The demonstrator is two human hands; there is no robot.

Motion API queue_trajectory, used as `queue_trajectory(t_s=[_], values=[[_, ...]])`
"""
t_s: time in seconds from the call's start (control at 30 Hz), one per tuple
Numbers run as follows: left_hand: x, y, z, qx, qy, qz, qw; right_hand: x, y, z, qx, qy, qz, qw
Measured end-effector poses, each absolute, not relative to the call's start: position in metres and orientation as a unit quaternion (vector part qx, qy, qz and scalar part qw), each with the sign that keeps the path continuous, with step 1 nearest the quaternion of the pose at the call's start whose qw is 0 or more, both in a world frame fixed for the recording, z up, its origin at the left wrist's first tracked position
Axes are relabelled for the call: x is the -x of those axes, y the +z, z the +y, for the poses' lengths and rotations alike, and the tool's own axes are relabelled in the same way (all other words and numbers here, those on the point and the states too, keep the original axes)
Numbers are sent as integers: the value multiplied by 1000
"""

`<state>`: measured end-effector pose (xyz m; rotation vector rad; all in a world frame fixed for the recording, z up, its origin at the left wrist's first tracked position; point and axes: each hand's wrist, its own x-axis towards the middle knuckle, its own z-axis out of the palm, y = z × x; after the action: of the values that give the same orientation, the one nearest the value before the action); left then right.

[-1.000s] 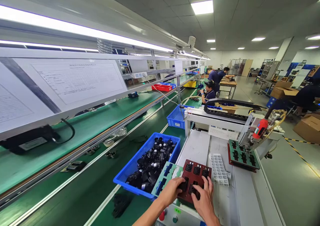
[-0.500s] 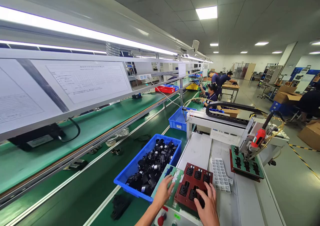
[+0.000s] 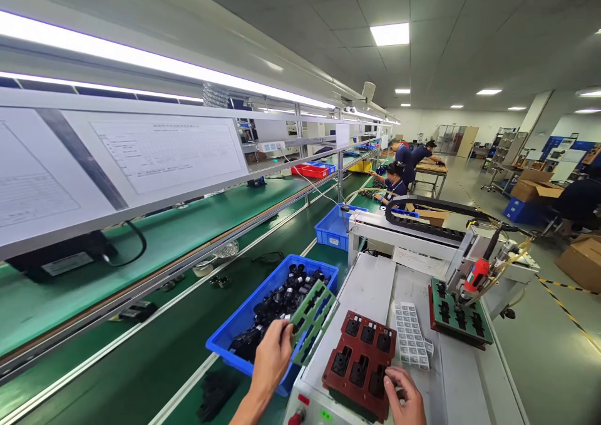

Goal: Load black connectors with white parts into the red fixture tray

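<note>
A wide, lit workroom opens ahead of both hands, its grey floor [image 3: 539, 350] to the far right. The long green desk [image 3: 117, 375] runs away to the left of the left hand; it looks smooth. Beyond the right hand stretches the flat pale bed [image 3: 373, 281] of a machine, carrying a second fixture [image 3: 451, 335] under the red driver [image 3: 477, 275].

The blue bin [image 3: 230, 357], heaped with black parts, sits just past the left hand. The dark red fixture [image 3: 350, 345] lies between the hands, six black pieces [image 3: 359, 370] in its recesses. It looks rigid and rather heavy, best taken by two opposite edges and kept level, lest the pieces tip out.

The green plate [image 3: 313, 317] is raised and tilted in the left hand [image 3: 272, 356], its thumb and fingers clamped on the near-left edge. It seems light, thin and stiff; the solid rim is the safer hold, away from the cutouts. The right hand [image 3: 407, 397] is bent at the fixture's near-right corner; whether it grips or merely touches there, I cannot tell.
</note>
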<state>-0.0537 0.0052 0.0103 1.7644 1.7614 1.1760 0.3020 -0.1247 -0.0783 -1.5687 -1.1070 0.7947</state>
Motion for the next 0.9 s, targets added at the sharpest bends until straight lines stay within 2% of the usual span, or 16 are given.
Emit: queue_trajectory(t_s=[0.1,0.17,0.23,0.4,0.6,0.9], values=[[40,42,-5,-559,507,584,300,-284,-59,-120,599,432,-416,531],[20,37,-7,-528,507,552,399,-275,-52,-114,564,467,-397,554],[-5,15,-7,-535,470,544,443,-273,-53,-105,570,460,-380,565],[-48,-50,-5,-591,385,583,403,-302,-76,-88,675,349,-370,535],[-36,-77,8,-606,318,635,358,-330,-94,-93,738,282,-391,472],[-77,-93,58,-590,272,603,463,-325,-77,-81,730,339,-404,435]])
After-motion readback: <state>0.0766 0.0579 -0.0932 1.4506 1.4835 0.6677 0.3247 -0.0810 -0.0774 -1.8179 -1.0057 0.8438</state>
